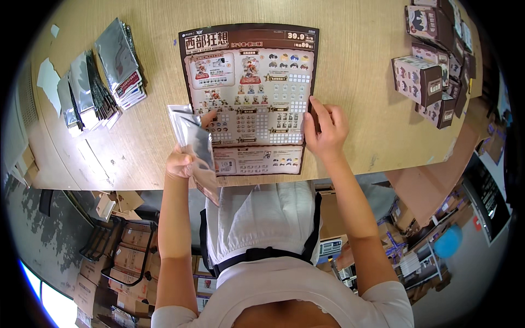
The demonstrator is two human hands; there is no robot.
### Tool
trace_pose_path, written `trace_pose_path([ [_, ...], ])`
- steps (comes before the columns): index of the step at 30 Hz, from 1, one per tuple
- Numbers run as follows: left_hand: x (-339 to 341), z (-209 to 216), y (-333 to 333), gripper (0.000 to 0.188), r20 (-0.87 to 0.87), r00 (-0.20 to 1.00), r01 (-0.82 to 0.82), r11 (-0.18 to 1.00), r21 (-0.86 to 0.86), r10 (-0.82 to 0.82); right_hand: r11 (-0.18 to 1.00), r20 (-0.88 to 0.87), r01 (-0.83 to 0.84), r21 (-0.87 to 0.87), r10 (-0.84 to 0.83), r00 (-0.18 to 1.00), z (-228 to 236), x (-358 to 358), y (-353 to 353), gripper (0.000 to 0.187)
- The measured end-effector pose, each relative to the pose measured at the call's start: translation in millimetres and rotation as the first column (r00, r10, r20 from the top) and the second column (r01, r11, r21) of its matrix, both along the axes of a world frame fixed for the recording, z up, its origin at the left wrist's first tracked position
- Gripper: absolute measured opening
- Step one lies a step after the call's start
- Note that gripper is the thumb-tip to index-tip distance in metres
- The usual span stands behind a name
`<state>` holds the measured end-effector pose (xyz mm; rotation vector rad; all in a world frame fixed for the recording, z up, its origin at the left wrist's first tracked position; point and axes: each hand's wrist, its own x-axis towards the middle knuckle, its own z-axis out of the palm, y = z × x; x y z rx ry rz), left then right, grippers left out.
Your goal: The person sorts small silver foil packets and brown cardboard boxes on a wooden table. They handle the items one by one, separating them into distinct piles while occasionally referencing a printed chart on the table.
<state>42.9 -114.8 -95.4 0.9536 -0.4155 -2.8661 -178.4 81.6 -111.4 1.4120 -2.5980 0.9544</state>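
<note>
A printed brown-and-cream sheet (246, 133) with small figure pictures and grids of boxes lies on the table before me. My left hand (180, 163) is closed around a few silver foil packets (197, 136), held over the sheet's left edge. One fingertip of that hand shows past the packets, above the sheet; the rest of its fingers are partly hidden behind the foil. My right hand (328, 128) rests at the sheet's right edge, thumb and forefinger apart and touching its border, with nothing visible in its grasp.
Stacked silver foil packets (117, 57) stand at the table's left, beside torn white paper (49, 79). Small brown-and-pink printed boxes (418, 79) are piled at the far right. The wooden table's (361, 65) near edge runs just before my body. Cardboard boxes (136, 240) fill the floor below.
</note>
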Motion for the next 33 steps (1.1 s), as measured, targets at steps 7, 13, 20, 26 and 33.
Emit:
trace_pose_path([
  [7, 10.8, -17.5, -3.8, 0.097, 0.077, 0.995, 0.064, 0.997, -0.052, -0.060, 1.000, -0.008, -0.010, -0.004, 0.010, 1.000, 1.5, -1.0, -1.3, 0.028],
  [13, 9.8, -19.8, -4.0, 0.097, 0.063, 0.996, 0.068, 0.997, -0.048, -0.065, 1.000, -0.014, -0.005, 0.007, 0.005, 1.000, 1.5, -0.8, -0.7, 0.027],
  [20, 8.1, -18.3, -5.6, 0.095, 0.064, 0.993, 0.106, 0.993, -0.043, -0.103, 1.000, -0.008, 0.004, 0.014, -0.004, 1.000, 0.7, 0.4, -0.8, 0.029],
  [26, 8.4, -17.5, -6.4, 0.094, 0.089, 0.990, 0.116, 0.993, -0.025, -0.113, 0.999, 0.008, 0.021, 0.038, -0.021, 1.000, 2.7, 1.6, -1.8, 0.031],
  [33, 2.2, -14.6, -5.6, 0.094, 0.064, 0.993, 0.102, 0.994, -0.050, -0.099, 0.998, -0.029, -0.002, 0.061, 0.004, 1.000, 4.0, 0.1, -2.1, 0.030],
])
